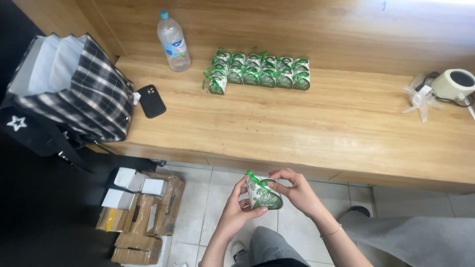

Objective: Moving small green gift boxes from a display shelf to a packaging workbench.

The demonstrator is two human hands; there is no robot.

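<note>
A long wooden bench [346,128] runs along a wood-panelled wall, above a pale tiled floor. At the far left a plaid bag [74,89] slumps open on the bench end, a black phone [151,101] lying just beside it, probably set down to free the hands. Below on the floor sit cardboard cartons [143,212] with white flaps up; what they contain I cannot see. Further along stands a water bottle [173,42], upright against the wall, and next to it two neat rows of small green-and-white boxes [257,71], each with a green ribbon, lined up as though finished and parked out of the way.

In front of the bench, over the person's lap, the left hand [237,210] cups one such box [264,195] from below while the right hand [297,190] pinches at its ribbon [255,179] on top, so both are grasping it. The fingers cover much of it. At the far right a tape roll [455,83] rests near crumpled clear film, partly cut off.
</note>
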